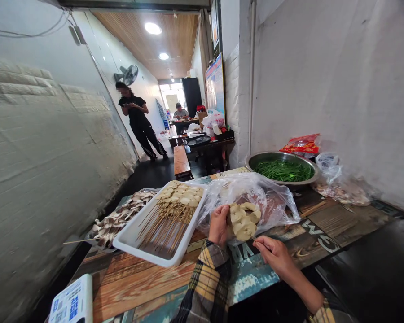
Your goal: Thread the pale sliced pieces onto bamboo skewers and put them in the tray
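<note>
My left hand (218, 224) is closed around a bunch of pale sliced pieces (244, 219), holding them over a clear plastic bag (256, 193). My right hand (272, 253) is pinched on the end of a thin bamboo skewer (256, 243) that points into the slices. A white tray (134, 242) to the left holds several finished skewers (170, 211) with the same pale slices. Both sleeves are plaid.
A tray of mushroom skewers (121, 217) lies left of the white tray. A steel bowl of green stalks (283, 170), a red packet (301, 144) and bags sit near the right wall. A printed card (70, 305) stands at the near left. A person (138, 119) stands in the corridor; another sits farther back.
</note>
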`<state>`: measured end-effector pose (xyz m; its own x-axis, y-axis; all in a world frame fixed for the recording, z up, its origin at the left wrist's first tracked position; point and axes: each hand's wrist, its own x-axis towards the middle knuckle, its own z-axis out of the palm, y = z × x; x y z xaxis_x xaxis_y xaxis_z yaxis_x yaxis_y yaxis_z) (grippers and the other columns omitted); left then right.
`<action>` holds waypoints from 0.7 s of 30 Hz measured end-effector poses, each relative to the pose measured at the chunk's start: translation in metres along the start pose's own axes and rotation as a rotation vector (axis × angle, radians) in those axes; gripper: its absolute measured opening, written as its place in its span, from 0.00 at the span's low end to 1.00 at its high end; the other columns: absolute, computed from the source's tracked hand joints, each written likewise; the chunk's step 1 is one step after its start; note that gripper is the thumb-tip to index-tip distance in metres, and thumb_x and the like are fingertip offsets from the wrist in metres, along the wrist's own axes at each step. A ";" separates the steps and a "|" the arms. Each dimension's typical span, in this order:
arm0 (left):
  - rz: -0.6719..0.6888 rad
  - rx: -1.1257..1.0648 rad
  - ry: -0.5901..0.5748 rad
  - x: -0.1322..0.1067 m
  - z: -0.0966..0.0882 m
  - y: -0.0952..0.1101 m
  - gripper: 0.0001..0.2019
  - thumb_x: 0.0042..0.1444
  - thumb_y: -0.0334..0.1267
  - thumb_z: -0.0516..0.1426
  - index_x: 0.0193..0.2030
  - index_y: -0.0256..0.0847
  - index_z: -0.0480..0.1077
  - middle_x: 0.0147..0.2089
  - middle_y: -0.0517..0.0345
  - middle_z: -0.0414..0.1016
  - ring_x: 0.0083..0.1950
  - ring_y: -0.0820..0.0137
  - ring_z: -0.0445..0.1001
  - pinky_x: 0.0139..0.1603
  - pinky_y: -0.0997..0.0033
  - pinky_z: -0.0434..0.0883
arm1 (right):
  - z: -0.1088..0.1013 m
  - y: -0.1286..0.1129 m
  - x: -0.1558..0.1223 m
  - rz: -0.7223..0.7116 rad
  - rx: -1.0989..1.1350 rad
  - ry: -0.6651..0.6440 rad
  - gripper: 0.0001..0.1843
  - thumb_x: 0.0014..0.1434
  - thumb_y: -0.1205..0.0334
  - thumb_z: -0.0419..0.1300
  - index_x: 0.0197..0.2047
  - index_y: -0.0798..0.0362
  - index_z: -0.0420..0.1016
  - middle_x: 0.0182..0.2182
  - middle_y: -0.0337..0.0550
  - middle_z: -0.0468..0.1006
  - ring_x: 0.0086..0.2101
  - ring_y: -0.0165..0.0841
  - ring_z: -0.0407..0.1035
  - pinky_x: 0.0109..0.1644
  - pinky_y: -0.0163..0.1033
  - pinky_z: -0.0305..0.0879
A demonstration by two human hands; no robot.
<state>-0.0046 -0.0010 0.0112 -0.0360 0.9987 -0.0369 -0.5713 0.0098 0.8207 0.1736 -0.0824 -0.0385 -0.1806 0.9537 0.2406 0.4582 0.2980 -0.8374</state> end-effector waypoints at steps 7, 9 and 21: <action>0.004 0.004 0.012 -0.003 0.003 0.002 0.14 0.38 0.44 0.69 0.28 0.35 0.75 0.24 0.60 0.75 0.24 0.75 0.69 0.27 0.77 0.64 | -0.001 -0.003 0.000 0.024 0.003 0.027 0.20 0.62 0.51 0.50 0.30 0.55 0.75 0.14 0.35 0.66 0.18 0.31 0.63 0.25 0.34 0.56; -0.009 0.020 0.008 -0.002 0.004 0.002 0.15 0.39 0.44 0.68 0.29 0.36 0.75 0.25 0.60 0.76 0.24 0.75 0.70 0.27 0.76 0.64 | -0.001 -0.006 0.001 0.020 0.005 0.041 0.20 0.62 0.51 0.50 0.30 0.55 0.76 0.14 0.34 0.65 0.18 0.30 0.62 0.26 0.34 0.56; -0.004 0.010 0.004 0.000 0.004 0.003 0.15 0.39 0.44 0.68 0.31 0.36 0.77 0.28 0.58 0.78 0.28 0.73 0.72 0.31 0.75 0.67 | -0.002 -0.003 0.004 0.042 0.086 0.043 0.19 0.62 0.53 0.52 0.31 0.56 0.75 0.13 0.33 0.65 0.16 0.28 0.60 0.24 0.32 0.55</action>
<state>-0.0031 -0.0003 0.0158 -0.0365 0.9984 -0.0426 -0.5634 0.0146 0.8261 0.1731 -0.0801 -0.0338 -0.1248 0.9666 0.2237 0.3873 0.2550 -0.8860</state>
